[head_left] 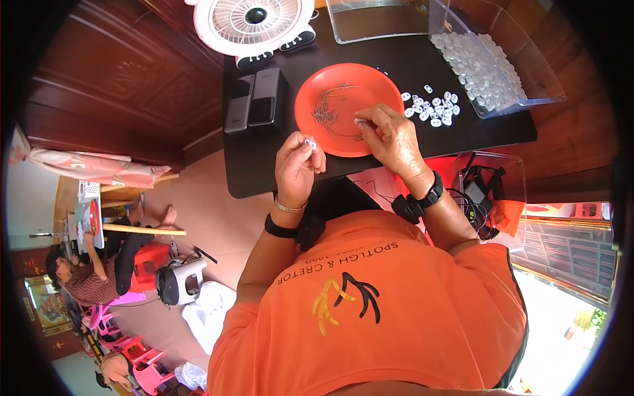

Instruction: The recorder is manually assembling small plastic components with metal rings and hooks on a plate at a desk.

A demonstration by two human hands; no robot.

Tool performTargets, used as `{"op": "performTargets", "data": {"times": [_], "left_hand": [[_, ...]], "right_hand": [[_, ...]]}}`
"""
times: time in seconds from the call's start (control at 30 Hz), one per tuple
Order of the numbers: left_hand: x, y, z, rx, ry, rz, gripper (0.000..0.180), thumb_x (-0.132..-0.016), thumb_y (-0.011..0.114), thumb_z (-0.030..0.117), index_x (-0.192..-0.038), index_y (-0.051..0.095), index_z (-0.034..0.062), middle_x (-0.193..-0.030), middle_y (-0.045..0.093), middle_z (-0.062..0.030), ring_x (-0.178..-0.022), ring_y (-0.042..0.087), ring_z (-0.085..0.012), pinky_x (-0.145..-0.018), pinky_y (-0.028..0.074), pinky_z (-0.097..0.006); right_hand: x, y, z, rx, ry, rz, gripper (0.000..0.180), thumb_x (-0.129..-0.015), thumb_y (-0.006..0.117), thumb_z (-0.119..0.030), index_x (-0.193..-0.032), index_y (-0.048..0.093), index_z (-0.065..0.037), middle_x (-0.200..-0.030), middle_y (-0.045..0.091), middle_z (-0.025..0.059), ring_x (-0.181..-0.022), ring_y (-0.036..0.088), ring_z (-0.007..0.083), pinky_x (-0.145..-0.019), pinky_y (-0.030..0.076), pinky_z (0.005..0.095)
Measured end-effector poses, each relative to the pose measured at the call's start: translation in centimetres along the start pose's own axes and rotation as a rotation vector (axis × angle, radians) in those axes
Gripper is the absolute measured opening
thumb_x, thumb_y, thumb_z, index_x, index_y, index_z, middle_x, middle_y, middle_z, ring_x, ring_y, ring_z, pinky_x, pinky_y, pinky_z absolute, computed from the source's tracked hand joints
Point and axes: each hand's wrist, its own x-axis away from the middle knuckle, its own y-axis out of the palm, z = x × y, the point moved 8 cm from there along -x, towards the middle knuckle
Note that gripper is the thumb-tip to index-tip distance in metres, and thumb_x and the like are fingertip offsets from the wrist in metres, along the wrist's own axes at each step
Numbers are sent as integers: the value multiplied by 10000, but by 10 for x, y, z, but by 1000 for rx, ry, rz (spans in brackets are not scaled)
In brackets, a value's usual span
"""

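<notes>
My left hand (297, 173) is closed, pinching a small white two-holed plastic piece (310, 143) at its fingertips, just off the near left rim of an orange plate (363, 86). Over the plate's right side, my right hand (399, 144) has thumb and fingers pressed together. A tiny pale piece (359, 121) shows at their tips, too small to make out. In the plate lie many thin grey metal bits (323, 115), resembling small springs. Right of it, several white two-holed pieces (436, 111) are scattered on the black table (257, 158).
A clear bin (533, 101) of translucent white pieces stands at the back right. Two dark grey boxlike devices (254, 99) and a white fan (254, 26) occupy the left. Below the table's right side is a clear box (508, 198) with cables. Another person (99, 277) sits far left.
</notes>
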Motion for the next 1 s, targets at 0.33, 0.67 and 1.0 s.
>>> {"op": "performTargets", "data": {"times": [0.33,0.67,1.0], "left_hand": [[0,3,0,-49,13,-24,166,-903,457,166,-823,467,21,-639,475,-74,-544,458,-162,-521,362,-256],[5,4,-3,-108,-13,-45,158,-897,458,149,-819,475,13,-639,478,-78,-547,452,-155,-529,377,-262],[20,-3,13,-92,117,164,152,-902,454,134,-832,494,5,-617,482,-63,-537,453,-131,-513,350,-234]], "right_hand": [[2,2,-2,36,-38,-9,68,-788,662,-90,-851,648,-70,-781,642,65,-634,647,233,-561,509,325],[4,8,-3,62,-30,-116,85,-810,653,-73,-893,653,-51,-803,650,70,-672,674,198,-584,522,280],[17,6,-19,-63,-54,-140,100,-790,642,-74,-890,639,-75,-812,635,87,-710,643,298,-595,519,360]]}}
